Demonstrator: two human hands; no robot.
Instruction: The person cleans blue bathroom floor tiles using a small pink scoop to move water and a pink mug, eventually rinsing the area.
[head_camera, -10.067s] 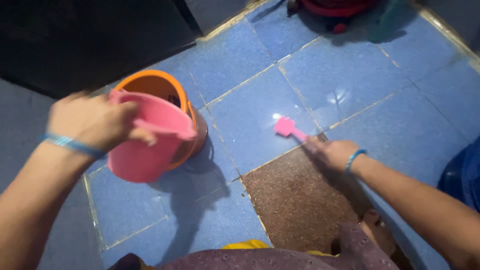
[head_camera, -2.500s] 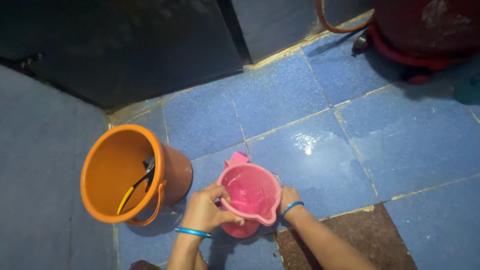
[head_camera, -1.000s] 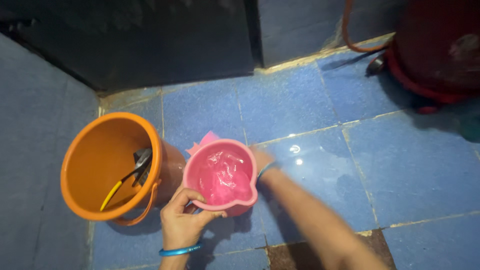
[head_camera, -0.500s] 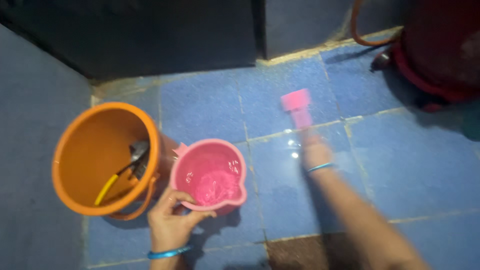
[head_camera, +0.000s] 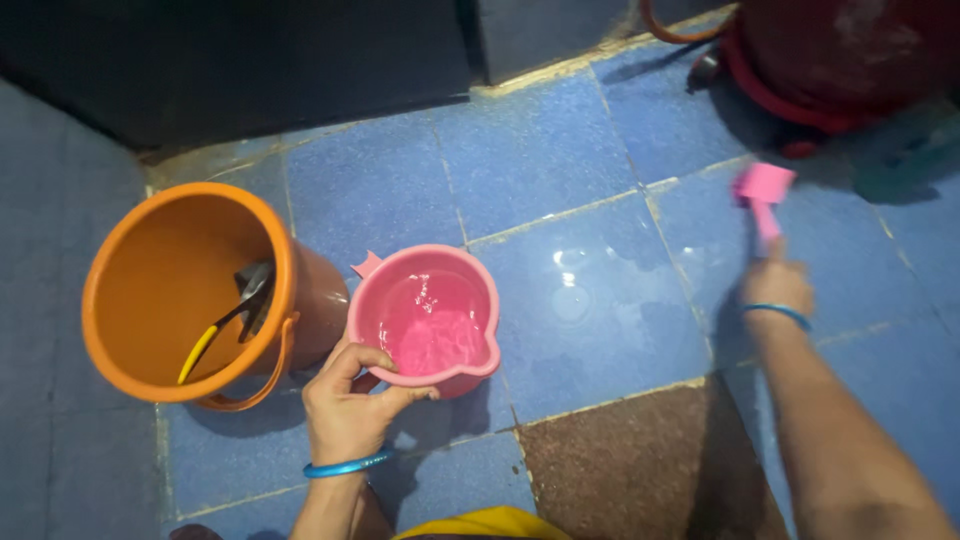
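— What lay on the blue tiled floor (head_camera: 590, 300)?

— Far right stood a dark red cylinder (head_camera: 850, 50). At the left sat an orange bucket (head_camera: 180, 290) with a yellow-handled tool (head_camera: 225, 320) inside.

— And the jug?

— The pink jug (head_camera: 425, 320), holding water, stood upright just right of the bucket. The left hand (head_camera: 350, 415) had its grip closed on the jug's near rim.

— The other hand?

— The right hand (head_camera: 775, 285), well apart to the right, gripped a pink brush (head_camera: 762, 195), its head toward the cylinder.

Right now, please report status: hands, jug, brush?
Left hand grips pink jug rim, water inside. Right hand holds pink brush over blue tiles. Orange bucket beside jug.
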